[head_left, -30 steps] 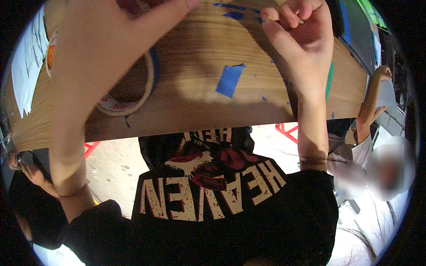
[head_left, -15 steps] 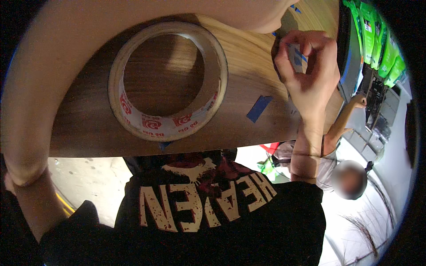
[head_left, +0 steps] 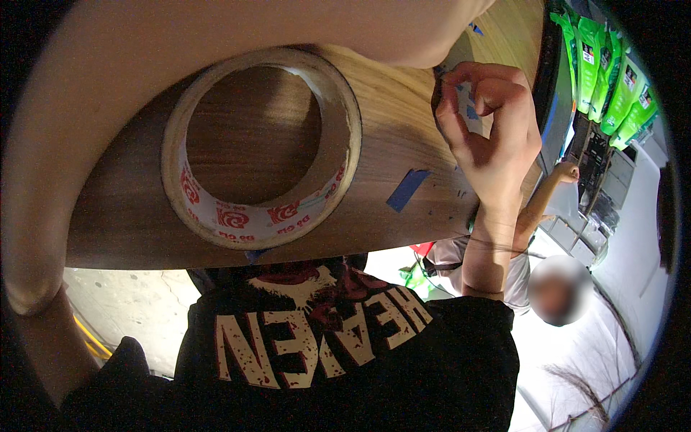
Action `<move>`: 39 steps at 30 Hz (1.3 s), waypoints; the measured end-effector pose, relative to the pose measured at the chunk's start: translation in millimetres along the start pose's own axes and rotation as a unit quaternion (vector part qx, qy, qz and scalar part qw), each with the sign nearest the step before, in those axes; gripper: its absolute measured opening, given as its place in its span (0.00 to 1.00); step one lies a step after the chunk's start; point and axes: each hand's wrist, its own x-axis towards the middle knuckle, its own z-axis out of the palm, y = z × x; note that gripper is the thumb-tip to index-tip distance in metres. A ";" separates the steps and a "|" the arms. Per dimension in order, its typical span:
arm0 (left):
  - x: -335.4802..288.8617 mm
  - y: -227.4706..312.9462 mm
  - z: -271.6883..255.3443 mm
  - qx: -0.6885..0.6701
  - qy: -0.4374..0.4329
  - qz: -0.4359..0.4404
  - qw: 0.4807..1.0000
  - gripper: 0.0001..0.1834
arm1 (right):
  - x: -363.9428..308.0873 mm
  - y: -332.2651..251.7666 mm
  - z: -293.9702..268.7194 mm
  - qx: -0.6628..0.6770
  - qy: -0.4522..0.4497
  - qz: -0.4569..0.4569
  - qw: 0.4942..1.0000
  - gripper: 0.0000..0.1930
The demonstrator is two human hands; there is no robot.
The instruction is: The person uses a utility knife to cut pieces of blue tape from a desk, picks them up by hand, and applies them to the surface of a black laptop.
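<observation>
My right hand (head_left: 504,133) is over the right part of the wooden table (head_left: 389,137), its fingers curled into a ring with thumb and index tips close together. Whatever is between those tips is too small or dark to make out. Small blue tape scraps show through the gap between the fingers. My left forearm (head_left: 216,32) arches up the left side and across the top; its hand is at the top edge, with the fingers out of sight. Between my arms lies a large tape roll (head_left: 173,155), its pale core printed in red. A blue tape strip (head_left: 408,190) is stuck nearer my right wrist.
Another small blue scrap (head_left: 255,255) shows at the table's near edge under the roll. Green packages (head_left: 612,86) stand in a row at the far right. Another person's arm (head_left: 543,198) reaches toward a dark rack, beside a light wall.
The view has shifted slightly, so the roll, strip and right hand appear a little lower and further left. My right hand keeps its curled pose.
</observation>
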 end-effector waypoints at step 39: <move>-63.7 -8.9 -44.1 -0.152 -0.152 -0.014 0.977 0.04 | -24.1 -45.2 21.7 0.093 0.066 0.080 0.990 0.11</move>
